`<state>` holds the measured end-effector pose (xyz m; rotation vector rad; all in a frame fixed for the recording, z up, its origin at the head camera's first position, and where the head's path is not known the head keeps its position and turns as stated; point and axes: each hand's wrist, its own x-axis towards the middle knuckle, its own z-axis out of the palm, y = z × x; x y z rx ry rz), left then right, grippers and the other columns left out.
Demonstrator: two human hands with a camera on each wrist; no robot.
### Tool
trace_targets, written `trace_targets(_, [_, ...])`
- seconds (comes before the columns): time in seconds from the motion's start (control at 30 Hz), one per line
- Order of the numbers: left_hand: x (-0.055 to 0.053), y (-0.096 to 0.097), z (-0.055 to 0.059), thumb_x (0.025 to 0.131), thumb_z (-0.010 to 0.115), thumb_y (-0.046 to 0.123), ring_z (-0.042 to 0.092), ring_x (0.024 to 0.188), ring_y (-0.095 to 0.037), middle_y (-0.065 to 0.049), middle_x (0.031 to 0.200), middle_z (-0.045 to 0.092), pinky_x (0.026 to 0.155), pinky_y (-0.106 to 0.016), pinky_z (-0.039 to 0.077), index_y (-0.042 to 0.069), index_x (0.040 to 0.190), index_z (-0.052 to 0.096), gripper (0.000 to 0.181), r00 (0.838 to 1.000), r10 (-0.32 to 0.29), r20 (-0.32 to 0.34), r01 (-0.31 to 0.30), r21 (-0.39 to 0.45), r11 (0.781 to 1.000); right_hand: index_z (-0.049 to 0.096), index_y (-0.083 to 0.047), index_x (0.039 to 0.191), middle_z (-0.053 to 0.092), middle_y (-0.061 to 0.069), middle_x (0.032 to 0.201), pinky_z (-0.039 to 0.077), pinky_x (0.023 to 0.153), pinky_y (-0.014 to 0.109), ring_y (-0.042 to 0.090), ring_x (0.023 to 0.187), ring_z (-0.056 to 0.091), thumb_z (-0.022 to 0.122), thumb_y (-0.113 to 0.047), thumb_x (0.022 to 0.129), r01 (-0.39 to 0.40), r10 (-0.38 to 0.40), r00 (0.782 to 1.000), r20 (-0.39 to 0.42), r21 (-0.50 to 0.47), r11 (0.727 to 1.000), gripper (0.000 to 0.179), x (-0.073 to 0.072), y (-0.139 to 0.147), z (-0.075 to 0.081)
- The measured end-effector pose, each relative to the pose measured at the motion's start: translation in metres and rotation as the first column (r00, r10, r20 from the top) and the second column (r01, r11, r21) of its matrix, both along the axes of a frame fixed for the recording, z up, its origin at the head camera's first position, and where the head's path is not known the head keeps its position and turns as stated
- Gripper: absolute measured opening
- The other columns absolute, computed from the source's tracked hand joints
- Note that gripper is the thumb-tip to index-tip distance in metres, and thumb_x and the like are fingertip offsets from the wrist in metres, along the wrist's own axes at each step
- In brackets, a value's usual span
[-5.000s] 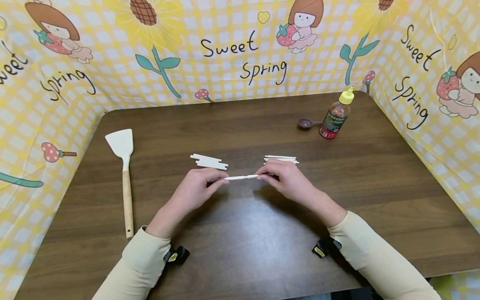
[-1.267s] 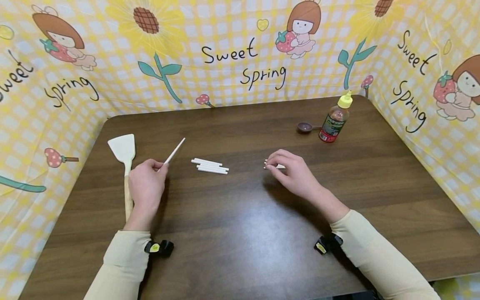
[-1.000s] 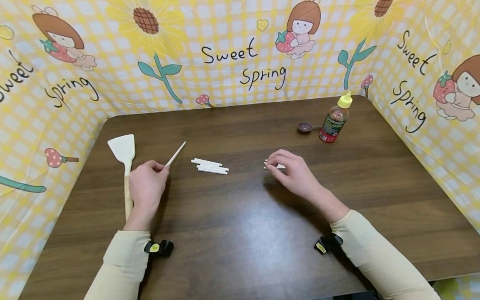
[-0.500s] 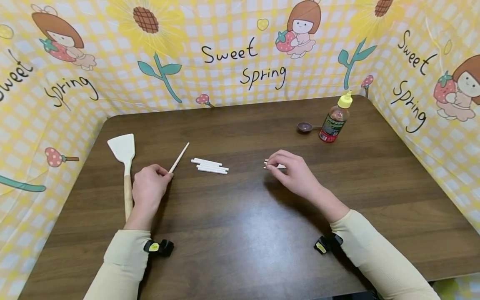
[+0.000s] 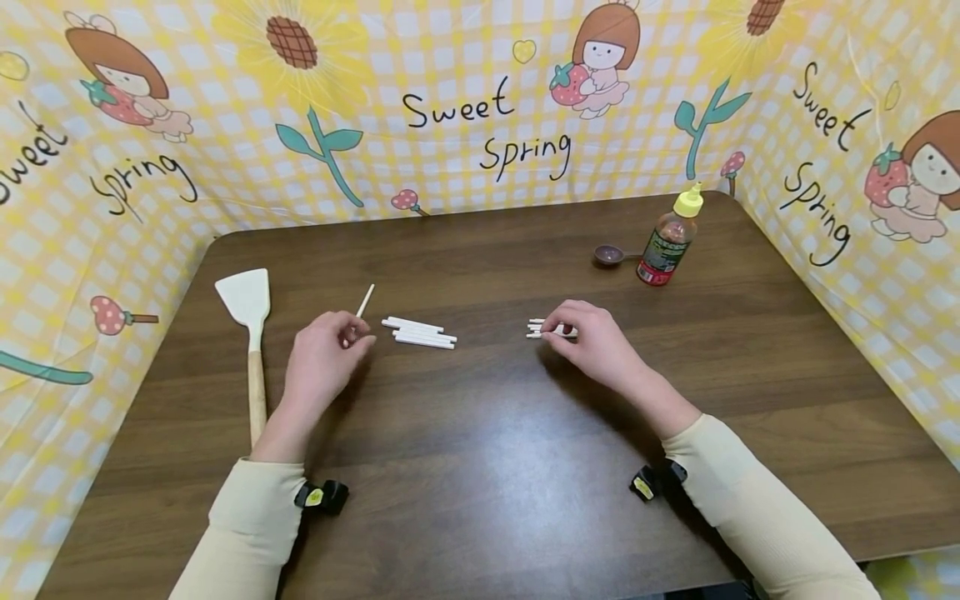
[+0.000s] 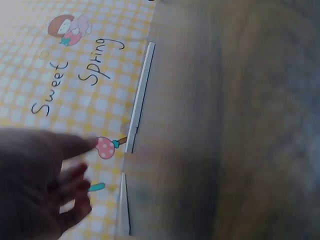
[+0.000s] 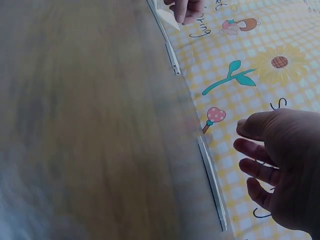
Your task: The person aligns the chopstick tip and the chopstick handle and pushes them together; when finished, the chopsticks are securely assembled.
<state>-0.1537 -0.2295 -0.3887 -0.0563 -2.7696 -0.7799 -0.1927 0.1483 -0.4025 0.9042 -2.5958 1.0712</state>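
Note:
My left hand [image 5: 324, 354] is over the table with thumb and fingers apart and relaxed. Just beyond its fingers lies a single thin white stick [image 5: 366, 298], its near end hidden behind them. In the left wrist view, a space shows between the hand and that stick [image 6: 124, 205]. Between the two hands, a bundle of several white sticks [image 5: 422, 332] lies side by side. My right hand [image 5: 592, 337], loosely curved and holding nothing, hovers over another bundle of white sticks [image 5: 536, 328] and covers part of it. The right wrist view shows its fingers spread beside these sticks [image 7: 212, 185].
A spatula [image 5: 243, 296] with white head and wooden handle lies left, partly under my left wrist. A sauce bottle [image 5: 667, 246] with yellow cap stands back right beside a brown measuring spoon [image 5: 609, 256]. A yellow checked cloth [image 5: 450, 50] hangs behind the brown table [image 5: 480, 500].
Both hands pinched a white stick between them 5 seconds ago. My left hand then held a stick beside the spatula; now it has let go and moved right. My right hand shifted slightly right.

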Motion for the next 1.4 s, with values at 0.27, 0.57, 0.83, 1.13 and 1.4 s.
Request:
trace_targets(0.27, [-0.008, 0.017, -0.002, 0.086, 0.080, 0.006, 0.055, 0.075, -0.023, -0.005, 0.082, 0.062, 0.069, -0.037, 0.044, 0.006, 0.091, 0.073, 0.008, 0.969, -0.246, 0.009, 0.245, 0.041, 0.969, 0.073, -0.007, 0.092, 0.068, 0.001, 0.092, 0.048, 0.077, 0.038, 0.024, 0.084, 0.059, 0.075, -0.010, 0.091, 0.054, -0.062, 0.995, 0.077, 0.103, 0.993, 0.004, -0.005, 0.005, 0.000])
trace_targets(0.57, [-0.020, 0.029, -0.006, 0.087, 0.079, 0.006, 0.056, 0.074, -0.021, -0.004, 0.085, 0.062, 0.070, -0.036, 0.045, 0.006, 0.095, 0.074, 0.009, 0.951, -0.305, 0.061, 0.304, 0.012, 0.952, 0.074, -0.006, 0.092, 0.068, 0.003, 0.093, 0.047, 0.076, 0.039, 0.024, 0.084, 0.056, 0.077, -0.009, 0.089, 0.077, -0.094, 0.990, 0.108, 0.152, 0.985, 0.005, -0.007, 0.006, 0.000])
trace_targets(0.83, [-0.025, 0.036, -0.010, 0.088, 0.078, 0.006, 0.057, 0.075, -0.019, -0.004, 0.088, 0.063, 0.070, -0.035, 0.045, 0.007, 0.095, 0.075, 0.008, 0.945, -0.314, 0.088, 0.316, -0.016, 0.948, 0.076, -0.005, 0.094, 0.069, 0.006, 0.095, 0.048, 0.086, 0.045, 0.028, 0.094, 0.060, 0.076, -0.007, 0.089, 0.086, -0.109, 0.988, 0.110, 0.197, 0.977, 0.006, -0.008, 0.006, -0.001])
trace_targets(1.13, [-0.024, 0.039, -0.011, 0.085, 0.077, 0.000, 0.064, 0.085, -0.025, -0.007, 0.092, 0.066, 0.078, -0.041, 0.050, 0.005, 0.095, 0.077, 0.011, 0.937, -0.331, 0.110, 0.335, -0.025, 0.942, 0.076, -0.006, 0.096, 0.068, 0.006, 0.098, 0.048, 0.091, 0.047, 0.029, 0.099, 0.061, 0.076, -0.007, 0.089, 0.074, -0.103, 0.990, 0.101, 0.259, 0.963, 0.007, -0.007, 0.005, -0.002])
trace_targets(1.4, [-0.024, 0.039, -0.012, 0.083, 0.077, -0.004, 0.065, 0.089, -0.028, -0.009, 0.094, 0.067, 0.082, -0.044, 0.051, 0.004, 0.096, 0.076, 0.015, 0.932, -0.346, 0.103, 0.353, -0.058, 0.934, 0.075, -0.006, 0.096, 0.067, 0.006, 0.097, 0.050, 0.089, 0.046, 0.028, 0.096, 0.063, 0.077, -0.006, 0.088, 0.061, -0.088, 0.992, 0.087, 0.276, 0.959, 0.008, -0.007, 0.003, -0.005])
